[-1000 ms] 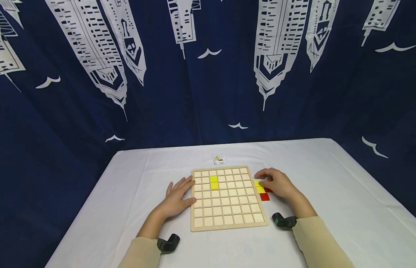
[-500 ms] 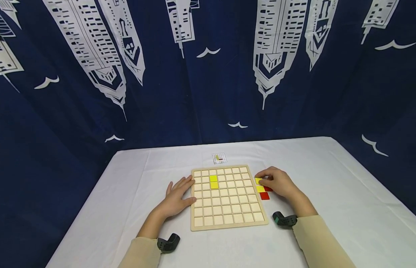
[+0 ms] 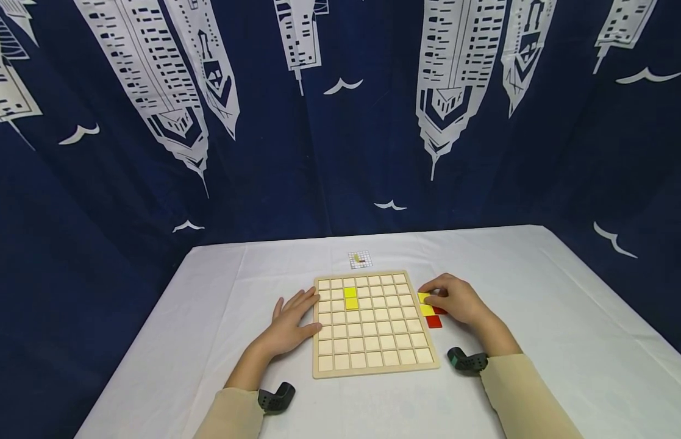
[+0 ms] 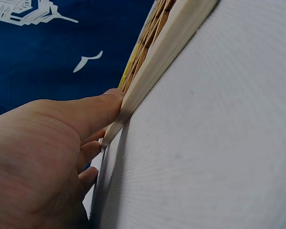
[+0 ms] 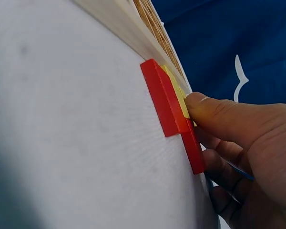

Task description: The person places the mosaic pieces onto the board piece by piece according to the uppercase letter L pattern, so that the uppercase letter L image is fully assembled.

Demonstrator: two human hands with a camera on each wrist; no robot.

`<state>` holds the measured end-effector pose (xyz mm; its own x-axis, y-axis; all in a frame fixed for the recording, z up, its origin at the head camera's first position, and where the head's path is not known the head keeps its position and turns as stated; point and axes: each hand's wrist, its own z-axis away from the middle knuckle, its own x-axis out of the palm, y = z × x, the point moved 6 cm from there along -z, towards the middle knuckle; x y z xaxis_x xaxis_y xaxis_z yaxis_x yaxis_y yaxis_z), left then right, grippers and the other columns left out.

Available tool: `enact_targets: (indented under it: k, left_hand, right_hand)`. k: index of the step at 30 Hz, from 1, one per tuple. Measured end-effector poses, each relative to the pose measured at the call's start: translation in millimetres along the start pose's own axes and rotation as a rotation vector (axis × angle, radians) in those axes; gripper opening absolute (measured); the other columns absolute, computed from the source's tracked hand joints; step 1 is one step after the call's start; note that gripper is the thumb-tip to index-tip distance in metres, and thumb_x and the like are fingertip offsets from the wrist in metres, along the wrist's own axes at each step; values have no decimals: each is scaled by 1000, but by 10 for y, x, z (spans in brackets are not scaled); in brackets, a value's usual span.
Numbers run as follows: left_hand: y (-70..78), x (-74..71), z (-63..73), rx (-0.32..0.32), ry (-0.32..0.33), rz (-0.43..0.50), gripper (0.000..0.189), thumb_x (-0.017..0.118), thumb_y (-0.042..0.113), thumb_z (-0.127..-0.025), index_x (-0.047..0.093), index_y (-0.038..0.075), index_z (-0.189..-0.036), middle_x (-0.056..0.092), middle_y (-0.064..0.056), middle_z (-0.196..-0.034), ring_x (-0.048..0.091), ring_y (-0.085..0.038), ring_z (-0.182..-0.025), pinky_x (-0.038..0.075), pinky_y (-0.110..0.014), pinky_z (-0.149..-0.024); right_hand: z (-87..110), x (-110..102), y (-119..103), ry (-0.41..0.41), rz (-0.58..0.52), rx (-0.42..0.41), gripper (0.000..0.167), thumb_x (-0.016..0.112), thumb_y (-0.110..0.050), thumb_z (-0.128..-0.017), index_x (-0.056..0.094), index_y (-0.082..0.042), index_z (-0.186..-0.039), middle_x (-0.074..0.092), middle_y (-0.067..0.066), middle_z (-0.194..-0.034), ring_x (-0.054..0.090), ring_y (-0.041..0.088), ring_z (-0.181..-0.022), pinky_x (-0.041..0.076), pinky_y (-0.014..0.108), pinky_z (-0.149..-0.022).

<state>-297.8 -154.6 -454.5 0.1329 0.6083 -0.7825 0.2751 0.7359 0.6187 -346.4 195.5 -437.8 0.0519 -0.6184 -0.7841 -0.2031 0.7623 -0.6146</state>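
Note:
A wooden grid board (image 3: 373, 373) lies flat on the white table. Two yellow tiles (image 3: 351, 297) fill neighbouring cells in one of its columns. My left hand (image 3: 288, 326) rests against the board's left edge, fingers fairly straight; in the left wrist view the thumb (image 4: 97, 107) touches the wooden rim (image 4: 152, 71). Right of the board, my right hand (image 3: 455, 300) pinches a loose yellow tile (image 3: 424, 297) between thumb and fingers. Another yellow tile (image 3: 428, 310) lies just nearer. Two red tiles (image 3: 434, 322) sit beside these, one partly under the hand. In the right wrist view, a red tile (image 5: 164, 100) hides part of a yellow one.
Beyond the board lies a small printed grid card (image 3: 360, 260) with coloured marks. A dark blue curtain (image 3: 318, 183) with white building prints hangs behind the table. Black wrist devices (image 3: 277, 397) sit on both wrists.
The far loose yellow tile has shifted slightly away from me, with a thin gap opening between it and the nearer yellow tile. The left hand stays in place.

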Motion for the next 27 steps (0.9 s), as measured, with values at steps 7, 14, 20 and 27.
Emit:
enact_targets:
  k: [7, 14, 20, 27]
  left_hand:
    - [0, -1, -10, 3, 4, -6, 65, 68, 24, -94, 42, 9, -152, 29, -7, -166, 17, -34, -156, -8, -63, -123]
    - [17, -2, -6, -2, 4, -5, 65, 68, 25, -94, 42, 9, -152, 28, -7, -166, 17, -34, -156, -8, -63, -123]
    - [21, -7, -9, -3, 6, -3, 66, 68, 24, -94, 42, 9, -152, 28, -7, -166, 17, -34, -156, -8, -64, -122]
    - [11, -8, -8, 0, 9, 1, 65, 68, 23, -94, 42, 8, -152, 29, -8, -166, 18, -34, -156, -8, -64, -122]
  right_hand:
    - [2, -10, -12, 55, 43, -47, 18, 74, -16, -89, 78, -11, -106, 66, 6, -99, 49, 16, -79, 40, 25, -65]
    - [11, -15, -34, 70, 70, -52, 20, 76, -18, -87, 78, -11, -105, 67, 5, -100, 50, 16, -79, 41, 26, -66]
    - [4, -11, -38, 67, 82, -49, 21, 76, -17, -87, 78, -11, -106, 67, 5, -99, 50, 16, -79, 41, 27, -66]
    - [-8, -4, -59, 72, 77, -46, 20, 77, -19, -87, 78, -11, -105, 67, 5, -99, 51, 17, -81, 43, 28, -68]
